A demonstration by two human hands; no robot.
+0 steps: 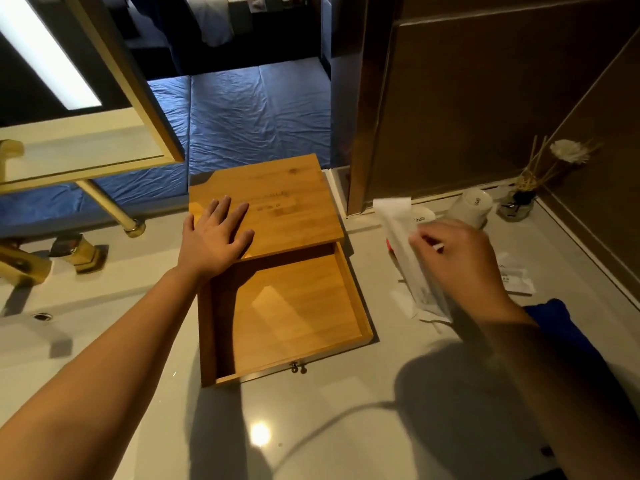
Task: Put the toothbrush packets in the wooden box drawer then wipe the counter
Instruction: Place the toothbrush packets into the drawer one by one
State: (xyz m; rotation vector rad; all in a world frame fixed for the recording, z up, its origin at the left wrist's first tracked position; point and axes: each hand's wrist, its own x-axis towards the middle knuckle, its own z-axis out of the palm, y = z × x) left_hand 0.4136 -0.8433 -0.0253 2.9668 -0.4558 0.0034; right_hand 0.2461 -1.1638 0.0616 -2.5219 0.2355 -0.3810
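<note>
Resting flat, fingers spread, left hand (216,237) presses the lid of the wooden box (270,209); it grips nothing. Faint marks on the lid, unreadable. Drawer (287,313) pulled out toward the camera, knob (298,367) on its front edge, no packets inside. Right of the box, right hand (457,258) pinches a long white toothbrush packet (403,244), fingers closed on its middle; long axis runs from far-left to near-right, far end toward the wall. More packets (516,278) lie flat on the counter (346,410) under the hand, small print too blurred to read. White cups (471,206) behind carry partial lettering. Blue cloth (554,317) near the right forearm.
</note>
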